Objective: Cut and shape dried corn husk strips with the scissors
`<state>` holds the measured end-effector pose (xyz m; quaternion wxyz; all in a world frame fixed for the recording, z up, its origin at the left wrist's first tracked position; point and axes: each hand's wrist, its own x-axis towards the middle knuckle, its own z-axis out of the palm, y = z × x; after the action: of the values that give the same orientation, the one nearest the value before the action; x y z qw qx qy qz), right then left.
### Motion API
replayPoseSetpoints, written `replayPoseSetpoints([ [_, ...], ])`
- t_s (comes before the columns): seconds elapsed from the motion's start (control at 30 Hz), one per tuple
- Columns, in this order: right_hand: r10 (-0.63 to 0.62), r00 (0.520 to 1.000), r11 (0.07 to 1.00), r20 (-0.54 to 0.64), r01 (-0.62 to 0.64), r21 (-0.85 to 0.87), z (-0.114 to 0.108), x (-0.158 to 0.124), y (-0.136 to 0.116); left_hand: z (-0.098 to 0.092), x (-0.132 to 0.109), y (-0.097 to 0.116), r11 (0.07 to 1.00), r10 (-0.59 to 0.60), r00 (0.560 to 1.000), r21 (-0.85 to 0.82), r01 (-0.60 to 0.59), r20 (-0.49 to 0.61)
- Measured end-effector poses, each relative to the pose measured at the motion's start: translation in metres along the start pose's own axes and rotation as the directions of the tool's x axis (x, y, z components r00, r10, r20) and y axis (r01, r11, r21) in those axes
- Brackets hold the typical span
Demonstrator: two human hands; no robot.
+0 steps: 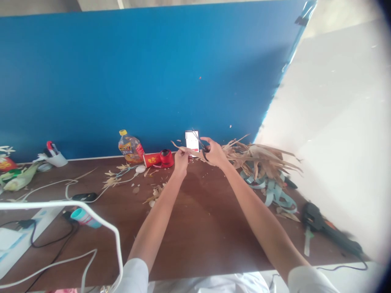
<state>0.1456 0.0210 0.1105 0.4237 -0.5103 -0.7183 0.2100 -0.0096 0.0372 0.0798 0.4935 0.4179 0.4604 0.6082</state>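
Observation:
My right hand [215, 153] grips a pair of dark-handled scissors [203, 146], their blades pointing up and to the left. Pinched in my left hand [181, 159] is a strip of dry corn husk [177, 145], which stretches from the left over toward the scissors. Whether the blades touch the husk I cannot tell. Just behind both hands a phone with a bright screen [192, 141] leans against the blue board. To the right of my right hand lies a large bundle of dried husks [259, 158].
Left of my hands are a red tape roll [166, 158], a red packet [152, 160] and a plastic bottle [130, 147]. Pale blue ribbon [279, 197] and a black glue gun [331, 232] lie at right. A white metal bar [100, 219] crosses the lower left, near cables and a cup [85, 218].

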Motion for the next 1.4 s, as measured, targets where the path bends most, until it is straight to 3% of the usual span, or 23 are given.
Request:
replayPoseSetpoints([
  [0.27, -0.126, 0.991, 0.972, 0.041, 0.131, -0.196, 0.006, -0.002, 0.001, 0.009, -0.005, -0.009, 0.997, 0.061, 0.996, 0.050, -0.065, 0.070],
  [0.53, -0.103, 0.995, 0.947, 0.011, 0.102, -0.305, 0.002, -0.003, 0.000, 0.007, -0.003, -0.017, 0.979, 0.121, 0.984, 0.149, -0.141, 0.134],
  [0.7, -0.036, 0.995, 0.918, -0.092, -0.004, -0.396, -0.007, -0.001, 0.004, 0.003, -0.005, -0.014, 0.962, 0.111, 0.975, 0.224, -0.154, 0.195],
  [0.8, -0.016, 0.995, 0.947, -0.103, -0.018, -0.321, -0.014, 0.000, 0.004, -0.002, -0.003, -0.012, 0.966, 0.105, 0.978, 0.214, -0.143, 0.179],
  [0.97, -0.087, 0.994, 0.981, 0.071, 0.098, -0.167, -0.013, -0.002, -0.002, -0.003, -0.002, -0.012, 0.965, 0.114, 0.978, 0.213, -0.150, 0.175],
  [1.17, -0.074, 0.992, 0.967, 0.100, 0.096, -0.236, -0.002, -0.002, 0.000, 0.002, -0.001, -0.019, 0.962, 0.136, 0.972, 0.210, -0.176, 0.192],
  [1.4, -0.059, 0.995, 0.938, 0.081, 0.083, -0.335, -0.010, 0.001, 0.008, 0.002, -0.004, -0.015, 0.957, 0.098, 0.969, 0.245, -0.154, 0.227],
])
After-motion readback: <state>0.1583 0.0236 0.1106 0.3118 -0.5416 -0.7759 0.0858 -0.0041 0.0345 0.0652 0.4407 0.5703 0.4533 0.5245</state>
